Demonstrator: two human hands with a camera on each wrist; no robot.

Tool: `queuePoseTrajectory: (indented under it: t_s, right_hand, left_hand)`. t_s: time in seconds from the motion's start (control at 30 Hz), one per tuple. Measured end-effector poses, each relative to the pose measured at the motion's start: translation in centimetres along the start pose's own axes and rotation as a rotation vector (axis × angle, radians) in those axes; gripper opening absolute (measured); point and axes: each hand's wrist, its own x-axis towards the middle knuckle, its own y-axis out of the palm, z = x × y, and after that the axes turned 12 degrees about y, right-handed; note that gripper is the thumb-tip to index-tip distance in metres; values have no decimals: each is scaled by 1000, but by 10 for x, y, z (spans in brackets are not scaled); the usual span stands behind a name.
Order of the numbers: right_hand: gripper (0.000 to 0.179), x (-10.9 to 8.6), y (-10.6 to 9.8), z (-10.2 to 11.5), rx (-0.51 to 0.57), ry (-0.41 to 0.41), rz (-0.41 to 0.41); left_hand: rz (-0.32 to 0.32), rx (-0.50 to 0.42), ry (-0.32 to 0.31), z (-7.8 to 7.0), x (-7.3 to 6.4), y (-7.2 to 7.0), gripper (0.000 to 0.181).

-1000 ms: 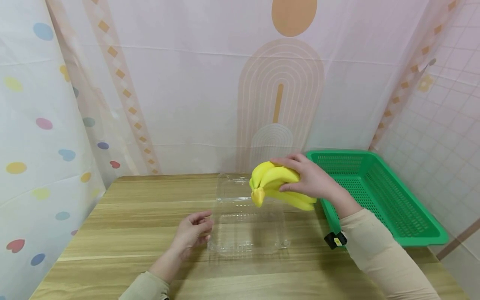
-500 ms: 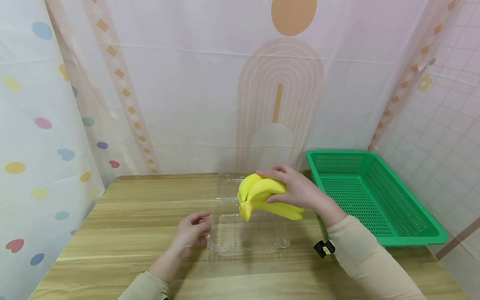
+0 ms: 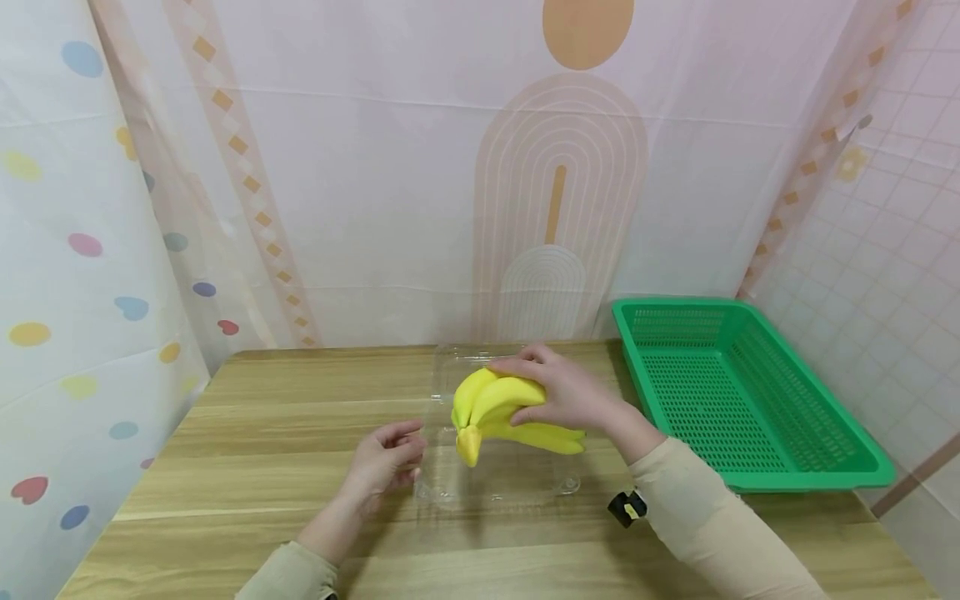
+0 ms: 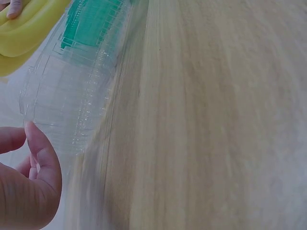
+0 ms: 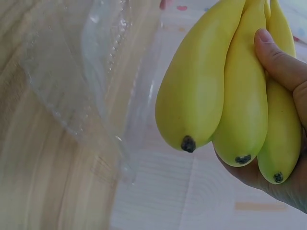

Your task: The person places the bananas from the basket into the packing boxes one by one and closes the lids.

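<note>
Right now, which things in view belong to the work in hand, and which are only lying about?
Belongs to the job, it seems:
yellow banana bunch, in the right hand
clear plastic container, at the left hand

Probably just around:
green perforated plastic basket
wooden table
patterned curtain

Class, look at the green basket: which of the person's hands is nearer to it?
Right. The right hand, gripping the bananas, is left of the green basket; the left hand is farther left, at the clear container's edge.
</note>
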Motion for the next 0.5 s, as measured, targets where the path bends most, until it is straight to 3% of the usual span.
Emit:
queuePoseTrajectory:
  t_s: [0.5]
  right_hand:
    - [70, 5, 20, -1, 0, -8, 48]
  left_hand:
    - [14, -5, 2, -1, 0, 0, 42]
